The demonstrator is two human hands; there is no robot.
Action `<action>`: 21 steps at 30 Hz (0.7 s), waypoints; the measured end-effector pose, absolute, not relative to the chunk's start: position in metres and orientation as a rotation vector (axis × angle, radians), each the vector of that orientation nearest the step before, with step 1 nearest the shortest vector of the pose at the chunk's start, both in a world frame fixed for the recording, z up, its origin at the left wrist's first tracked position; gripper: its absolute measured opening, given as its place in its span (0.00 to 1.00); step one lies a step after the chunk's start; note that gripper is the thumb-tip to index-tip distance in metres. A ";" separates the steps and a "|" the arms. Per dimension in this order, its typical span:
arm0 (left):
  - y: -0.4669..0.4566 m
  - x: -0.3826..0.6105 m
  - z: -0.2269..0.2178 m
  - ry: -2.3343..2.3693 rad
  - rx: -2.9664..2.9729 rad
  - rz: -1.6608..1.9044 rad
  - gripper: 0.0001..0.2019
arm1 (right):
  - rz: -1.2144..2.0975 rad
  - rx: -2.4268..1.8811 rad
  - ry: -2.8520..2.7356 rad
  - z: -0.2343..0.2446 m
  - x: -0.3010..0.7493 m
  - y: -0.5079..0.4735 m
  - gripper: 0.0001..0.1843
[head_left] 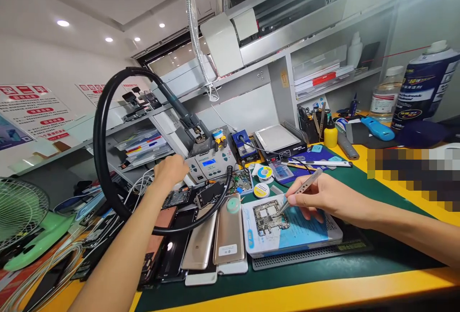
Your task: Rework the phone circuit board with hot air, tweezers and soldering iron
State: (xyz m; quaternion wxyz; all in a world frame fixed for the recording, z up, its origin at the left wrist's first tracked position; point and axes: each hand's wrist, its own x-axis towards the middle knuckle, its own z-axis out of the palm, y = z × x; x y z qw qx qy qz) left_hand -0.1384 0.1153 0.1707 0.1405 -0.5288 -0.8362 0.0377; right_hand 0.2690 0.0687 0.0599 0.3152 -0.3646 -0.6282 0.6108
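Note:
My right hand pinches a pair of metal tweezers, their tips down at a phone circuit board. That board lies flat on a white and blue box. My left hand is stretched forward to the left side of a grey hot air rework station with a lit blue display. Its fingers are mostly hidden, and whether they touch the casing I cannot tell. A black hose loops over my left forearm, and the hot air handle stands upright on the station.
Left of the box lie several phones, among them a gold phone. Solder reels sit behind it. A green fan and tangled white cables occupy the left. At right stand a spray can and a yellow bottle.

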 end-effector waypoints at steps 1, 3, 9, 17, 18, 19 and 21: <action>0.115 -0.138 0.177 -2.400 -1.543 0.090 0.22 | 1.611 -0.960 -1.649 0.060 0.269 0.069 0.26; 0.112 -0.138 0.185 -2.374 -1.580 0.049 0.21 | 1.614 -0.960 -1.642 0.061 0.269 0.069 0.27; 0.101 -0.136 0.180 -2.371 -1.653 -0.058 0.20 | 1.613 -0.957 -1.637 0.061 0.267 0.068 0.27; 0.088 -0.142 0.166 -2.363 -1.673 -0.280 0.19 | 1.604 -0.955 -1.659 0.064 0.267 0.067 0.27; 0.086 -0.142 0.166 -2.340 -1.688 -0.326 0.19 | 1.605 -0.953 -1.661 0.064 0.267 0.067 0.27; 0.082 -0.141 0.167 -2.305 -1.715 -0.378 0.19 | 1.607 -0.951 -1.662 0.064 0.268 0.067 0.27; 0.070 -0.133 0.166 -2.191 -1.800 -0.501 0.18 | 1.612 -0.948 -1.661 0.062 0.268 0.068 0.27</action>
